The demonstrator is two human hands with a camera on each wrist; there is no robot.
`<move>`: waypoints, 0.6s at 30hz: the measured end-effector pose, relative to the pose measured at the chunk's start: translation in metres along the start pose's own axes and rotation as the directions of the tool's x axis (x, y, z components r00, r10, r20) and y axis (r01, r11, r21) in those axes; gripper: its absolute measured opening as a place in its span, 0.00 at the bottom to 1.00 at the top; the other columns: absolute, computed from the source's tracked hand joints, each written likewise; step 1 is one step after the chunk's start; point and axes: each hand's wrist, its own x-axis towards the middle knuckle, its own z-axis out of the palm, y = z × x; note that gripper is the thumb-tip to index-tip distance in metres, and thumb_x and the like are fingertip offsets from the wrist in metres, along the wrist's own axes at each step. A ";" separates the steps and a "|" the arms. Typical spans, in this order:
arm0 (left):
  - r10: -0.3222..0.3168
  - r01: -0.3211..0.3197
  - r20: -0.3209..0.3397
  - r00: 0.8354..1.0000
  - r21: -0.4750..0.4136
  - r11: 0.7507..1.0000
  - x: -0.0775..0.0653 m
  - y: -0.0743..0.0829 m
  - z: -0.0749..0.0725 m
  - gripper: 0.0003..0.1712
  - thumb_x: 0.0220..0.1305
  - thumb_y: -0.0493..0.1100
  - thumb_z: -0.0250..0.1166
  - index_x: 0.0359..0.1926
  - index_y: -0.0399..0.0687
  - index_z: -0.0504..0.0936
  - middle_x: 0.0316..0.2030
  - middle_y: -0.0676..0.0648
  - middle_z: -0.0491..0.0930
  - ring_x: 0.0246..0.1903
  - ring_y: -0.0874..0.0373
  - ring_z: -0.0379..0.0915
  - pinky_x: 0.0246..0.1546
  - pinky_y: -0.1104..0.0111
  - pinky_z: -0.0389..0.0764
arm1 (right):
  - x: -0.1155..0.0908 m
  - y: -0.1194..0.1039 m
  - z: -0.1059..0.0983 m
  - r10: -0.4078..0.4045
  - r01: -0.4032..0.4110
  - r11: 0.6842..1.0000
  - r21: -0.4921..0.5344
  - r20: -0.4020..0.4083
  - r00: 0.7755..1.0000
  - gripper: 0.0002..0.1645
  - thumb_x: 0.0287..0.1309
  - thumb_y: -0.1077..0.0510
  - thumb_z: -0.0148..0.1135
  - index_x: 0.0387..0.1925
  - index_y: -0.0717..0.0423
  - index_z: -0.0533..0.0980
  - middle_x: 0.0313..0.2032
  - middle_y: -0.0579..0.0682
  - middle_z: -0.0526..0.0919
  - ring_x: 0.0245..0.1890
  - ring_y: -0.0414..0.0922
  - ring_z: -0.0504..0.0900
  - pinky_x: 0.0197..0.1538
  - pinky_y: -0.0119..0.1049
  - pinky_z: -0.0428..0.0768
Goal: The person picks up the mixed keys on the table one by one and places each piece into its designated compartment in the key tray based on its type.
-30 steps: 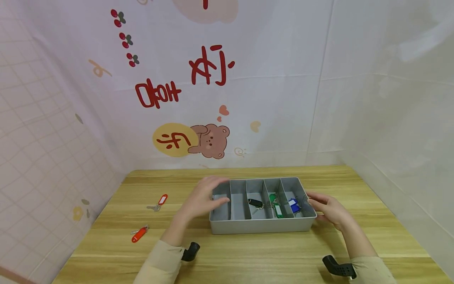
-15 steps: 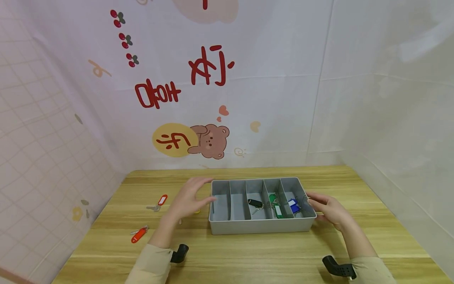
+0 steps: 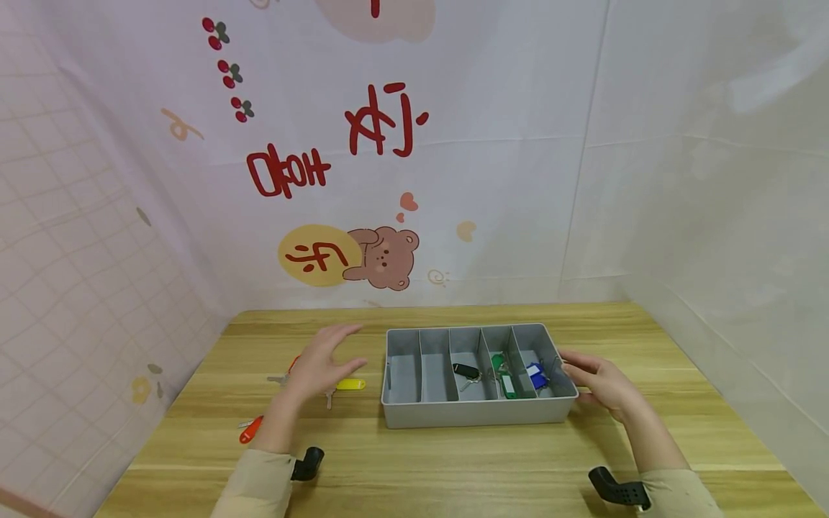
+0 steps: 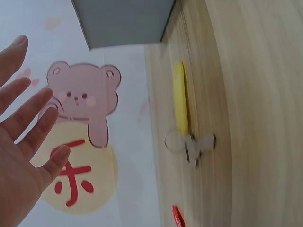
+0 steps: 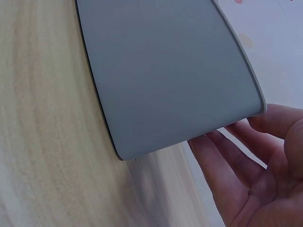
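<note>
My left hand (image 3: pixel 320 367) is above the table left of the grey divided box (image 3: pixel 479 413), fingers spread and holding nothing. Just under it lies a yellow key tag (image 3: pixel 350 384) with a ring and keys (image 4: pixel 198 147), partly covered by the hand in the head view. At the box's right end, my right hand (image 3: pixel 602 383) touches the outer wall with its fingertips, the thumb near the rim. Inside the box, separate compartments hold a black key tag (image 3: pixel 465 371), green key tags (image 3: pixel 508 385) and blue key tags (image 3: pixel 536 375); the two left compartments are bare.
Left of the left forearm lies a red key tag (image 3: pixel 250 432) with a key. Another red key tag (image 3: pixel 293 363), farther back, is mostly behind the left hand, its key (image 3: pixel 277 379) showing. A printed cloth (image 3: pixel 492 180) rises behind the wooden table (image 3: pixel 479 467).
My left hand has moved left, from over the box's left end to above the table, uncovering the yellow key tag. The right hand and the box have stayed put.
</note>
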 end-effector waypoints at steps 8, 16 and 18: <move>-0.097 0.096 -0.017 0.995 -0.028 0.995 -0.010 -0.021 -0.011 0.35 0.56 0.42 0.76 0.64 0.40 0.75 0.60 0.36 0.75 0.61 0.37 0.67 0.60 0.42 0.68 | 0.000 0.002 -0.001 0.003 -0.003 1.000 -0.005 0.002 1.000 0.35 0.73 0.57 0.54 0.71 0.72 0.57 0.61 0.68 0.73 0.45 0.38 0.82 0.44 0.41 0.83; -0.169 0.169 -0.028 0.985 -0.021 0.985 -0.019 -0.041 -0.026 0.35 0.59 0.43 0.74 0.65 0.38 0.72 0.59 0.34 0.74 0.60 0.35 0.66 0.59 0.40 0.66 | 0.001 0.002 0.000 0.000 0.000 1.000 -0.004 0.003 1.000 0.35 0.73 0.57 0.54 0.71 0.72 0.56 0.61 0.68 0.73 0.45 0.39 0.82 0.44 0.41 0.83; -0.188 0.187 -0.032 0.982 -0.021 0.982 -0.021 -0.047 -0.030 0.36 0.59 0.43 0.74 0.66 0.38 0.72 0.59 0.34 0.74 0.59 0.36 0.67 0.58 0.40 0.66 | 0.001 0.002 0.000 -0.002 0.002 1.000 -0.001 0.005 1.000 0.35 0.73 0.57 0.54 0.71 0.72 0.56 0.61 0.69 0.72 0.46 0.39 0.82 0.44 0.41 0.83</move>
